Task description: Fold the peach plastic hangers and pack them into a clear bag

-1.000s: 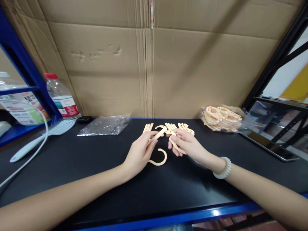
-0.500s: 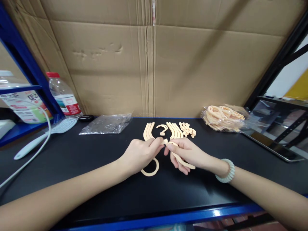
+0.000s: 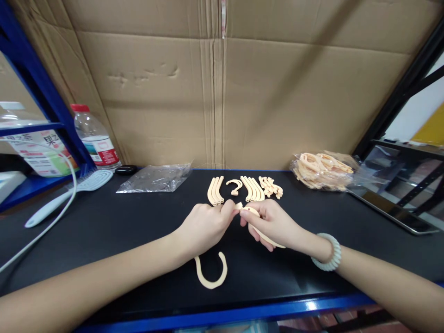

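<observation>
My left hand (image 3: pixel 208 226) pinches a small pale wooden piece (image 3: pixel 238 206) at its fingertips. A curved wooden hook (image 3: pixel 212 283) shows below this hand; its upper left end is hidden, so whether the hand holds it I cannot tell. My right hand (image 3: pixel 272 222) is closed on a curved wooden arm (image 3: pixel 265 237) with a hole near its end. The two held pieces meet or nearly meet between my fingertips. Just beyond are curved strips in a left group (image 3: pixel 215 189) and a right group (image 3: pixel 253 188), with a small hook (image 3: pixel 236 183) between them.
Small wooden parts (image 3: pixel 270 187) are piled right of the strips. A bag of wooden pieces (image 3: pixel 321 171) and a dark tablet (image 3: pixel 395 210) lie at right. At left are a plastic bag (image 3: pixel 154 178), a brush (image 3: pixel 69 196), a bottle (image 3: pixel 99 143) and a white cable (image 3: pixel 52 224).
The hook below my left hand has swung lower and now shows as an open curve. The arm in my right hand has tilted slightly, and both hands stay close together.
</observation>
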`<state>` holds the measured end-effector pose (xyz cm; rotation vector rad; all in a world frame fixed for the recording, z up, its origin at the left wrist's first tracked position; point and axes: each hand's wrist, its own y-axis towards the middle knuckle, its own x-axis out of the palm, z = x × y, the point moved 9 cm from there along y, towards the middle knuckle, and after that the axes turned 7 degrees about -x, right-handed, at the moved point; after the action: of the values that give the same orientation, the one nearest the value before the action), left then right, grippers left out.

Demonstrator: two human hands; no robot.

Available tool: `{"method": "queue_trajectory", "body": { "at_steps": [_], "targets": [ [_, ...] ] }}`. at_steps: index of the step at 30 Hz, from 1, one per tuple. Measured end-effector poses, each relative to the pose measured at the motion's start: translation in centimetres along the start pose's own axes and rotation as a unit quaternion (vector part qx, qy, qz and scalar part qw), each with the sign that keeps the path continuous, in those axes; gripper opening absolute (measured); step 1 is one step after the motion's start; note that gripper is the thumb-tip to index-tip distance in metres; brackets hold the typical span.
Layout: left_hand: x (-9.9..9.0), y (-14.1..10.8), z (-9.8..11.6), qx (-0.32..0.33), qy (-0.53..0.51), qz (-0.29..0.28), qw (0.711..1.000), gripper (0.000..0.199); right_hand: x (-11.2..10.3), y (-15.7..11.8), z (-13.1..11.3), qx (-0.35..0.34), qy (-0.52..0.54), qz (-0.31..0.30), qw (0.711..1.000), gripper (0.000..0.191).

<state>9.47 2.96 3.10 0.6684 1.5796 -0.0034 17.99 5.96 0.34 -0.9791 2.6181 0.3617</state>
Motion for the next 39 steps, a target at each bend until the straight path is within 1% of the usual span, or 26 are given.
{"method": "queue_trajectory", "body": {
  "at_steps": [5, 7, 8, 9, 11, 12, 13, 14, 15, 17, 19, 21, 22, 24, 27, 28, 30, 33, 35, 39],
  "targets": [
    [-0.1, 0.2, -0.1, -0.025, -0.008, -0.022, 0.999, 0.033, -0.2, -0.1, -0.2, -0.009, -0.029, 0.02, 0.999, 0.032],
    [-0.1, 0.2, -0.1, -0.028, -0.015, -0.028, 0.999, 0.033, -0.3, -0.1, -0.4, -0.024, -0.052, 0.023, 0.998, 0.033],
    [0.0, 0.3, -0.2, -0.033, -0.023, -0.032, 0.999, 0.033, -0.3, -0.2, -0.7, -0.047, -0.075, 0.026, 0.996, 0.033],
    [0.1, 0.3, -0.4, -0.042, -0.037, -0.036, 0.998, 0.034, -0.4, -0.2, -1.2, -0.084, -0.109, 0.033, 0.99, 0.034],
    [0.4, 0.4, -1.0, -0.069, -0.07, -0.044, 0.994, 0.034, -0.8, -0.6, -2.9, -0.177, -0.19, 0.062, 0.964, 0.035],
    [0.6, 0.4, -1.4, -0.084, -0.085, -0.048, 0.992, 0.034, -1.0, -0.8, -3.5, -0.211, -0.218, 0.077, 0.95, 0.035],
    [0.7, 0.4, -1.7, -0.099, -0.098, -0.051, 0.989, 0.034, -1.2, -0.9, -3.8, -0.226, -0.228, 0.087, 0.943, 0.035],
    [0.8, 0.5, -2.0, -0.111, -0.11, -0.054, 0.986, 0.034, -1.5, -0.8, -3.7, -0.221, -0.219, 0.09, 0.946, 0.035],
    [0.8, 0.5, -2.2, -0.124, -0.122, -0.057, 0.983, 0.034, -2.0, -0.7, -3.5, -0.204, -0.195, 0.089, 0.955, 0.034],
    [0.7, 0.5, -2.9, -0.157, -0.156, -0.061, 0.973, 0.034, -3.3, -0.4, -3.3, -0.178, -0.149, 0.102, 0.967, 0.035],
    [0.6, 0.5, -3.6, -0.19, -0.202, -0.065, 0.959, 0.036, -5.3, -0.4, -4.0, -0.196, -0.151, 0.144, 0.958, 0.037],
    [1.0, 0.5, -4.3, -0.222, -0.278, -0.075, 0.932, 0.039, -7.3, -0.6, -5.1, -0.233, -0.186, 0.182, 0.937, 0.037],
    [1.3, 0.5, -4.7, -0.239, -0.328, -0.084, 0.91, 0.039, -8.1, -0.7, -5.5, -0.248, -0.206, 0.19, 0.927, 0.037],
    [2.4, 0.4, -5.3, -0.279, -0.432, -0.107, 0.851, 0.038, -9.6, -0.7, -5.8, -0.265, -0.237, 0.2, 0.913, 0.034],
    [3.9, 0.2, -6.0, -0.347, -0.55, -0.124, 0.749, 0.031, -12.0, -0.6, -5.5, -0.27, -0.277, 0.236, 0.892, 0.028],
    [4.2, 0.1, -6.1, -0.364, -0.577, -0.124, 0.721, 0.028, -12.6, -0.5, -5.2, -0.271, -0.293, 0.247, 0.883, 0.025],
    [4.4, 0.1, -6.1, -0.378, -0.622, -0.114, 0.676, 0.025, -13.3, -0.2, -4.4, -0.273, -0.333, 0.247, 0.868, 0.022],
    [4.2, 0.0, -6.1, -0.384, -0.67, -0.079, 0.63, 0.025, -13.2, 0.8, -2.6, -0.269, -0.4, 0.204, 0.852, 0.027],
    [4.2, -0.3, -6.1, -0.39, -0.695, -0.052, 0.602, 0.026, -13.0, 1.5, -1.2, -0.249, -0.434, 0.171, 0.849, 0.031],
    [4.2, -0.8, -6.3, -0.4, -0.713, -0.007, 0.576, 0.029, -12.9, 2.4, 1.0, -0.203, -0.474, 0.125, 0.848, 0.033]
  ]
}}
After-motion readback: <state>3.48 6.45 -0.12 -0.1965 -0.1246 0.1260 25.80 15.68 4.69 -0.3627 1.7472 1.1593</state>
